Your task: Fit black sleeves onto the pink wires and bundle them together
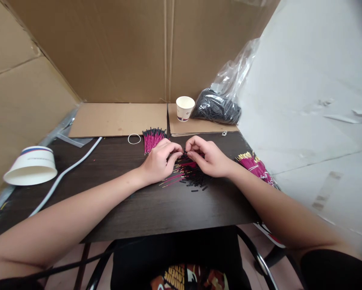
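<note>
Left hand (159,161) and right hand (207,158) fingertips pinched together, forearms converging

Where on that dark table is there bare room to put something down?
Bare tabletop lies between the grey cable and the left hand, and along the near edge. It is crowded around both hands, at the loose wire pile, and by the right-side bundle.

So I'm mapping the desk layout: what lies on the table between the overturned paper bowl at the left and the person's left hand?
In the head view, a white cable crosses the dark table between the overturned paper bowl and the left hand; otherwise that stretch is bare.
</note>
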`<action>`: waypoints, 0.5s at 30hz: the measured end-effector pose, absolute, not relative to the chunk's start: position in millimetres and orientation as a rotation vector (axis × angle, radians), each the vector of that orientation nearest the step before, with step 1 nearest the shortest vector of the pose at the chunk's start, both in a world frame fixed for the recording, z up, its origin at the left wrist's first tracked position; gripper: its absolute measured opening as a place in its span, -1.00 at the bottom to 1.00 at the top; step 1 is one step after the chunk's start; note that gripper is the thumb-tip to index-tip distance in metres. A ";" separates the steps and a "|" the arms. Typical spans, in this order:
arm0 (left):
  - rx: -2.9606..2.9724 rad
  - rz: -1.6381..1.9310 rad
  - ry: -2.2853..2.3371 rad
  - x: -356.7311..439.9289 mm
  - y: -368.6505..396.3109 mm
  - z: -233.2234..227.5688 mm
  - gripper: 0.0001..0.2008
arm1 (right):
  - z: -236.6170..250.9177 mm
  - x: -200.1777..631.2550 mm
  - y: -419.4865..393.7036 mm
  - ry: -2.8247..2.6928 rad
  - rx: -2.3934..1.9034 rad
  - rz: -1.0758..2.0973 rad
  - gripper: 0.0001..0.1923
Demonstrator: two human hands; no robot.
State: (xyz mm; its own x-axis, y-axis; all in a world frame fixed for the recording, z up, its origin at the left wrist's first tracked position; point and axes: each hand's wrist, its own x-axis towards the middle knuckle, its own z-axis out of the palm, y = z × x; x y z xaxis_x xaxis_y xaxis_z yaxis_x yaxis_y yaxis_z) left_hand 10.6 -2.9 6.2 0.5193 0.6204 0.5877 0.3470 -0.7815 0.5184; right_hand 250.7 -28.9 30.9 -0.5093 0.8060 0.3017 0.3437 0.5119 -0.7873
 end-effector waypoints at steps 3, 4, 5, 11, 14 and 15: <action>2.419 1.143 0.812 10.9 -3.1 6.6 -0.86 | 32.6 249.9 -29.1 -2.076 -0.931 0.858 -0.96; 2.413 1.145 0.814 10.9 -2.8 6.6 -0.86 | 32.8 250.1 -28.7 -2.080 -0.943 0.846 -0.93; 2.405 1.147 0.818 10.9 -2.3 6.6 -0.86 | 32.7 250.5 -28.1 -2.085 -0.960 0.833 -0.89; 2.340 1.137 0.892 10.1 -0.8 6.8 -0.87 | 32.0 254.6 -23.4 -2.125 -1.051 0.716 -0.91; 2.247 1.150 0.881 9.4 -1.7 6.7 -0.87 | 33.2 254.7 -22.9 -2.136 -1.082 0.698 -0.88; 2.205 1.154 0.876 9.2 -2.0 6.5 -0.79 | 33.6 254.5 -22.9 -2.125 -1.094 0.697 -0.87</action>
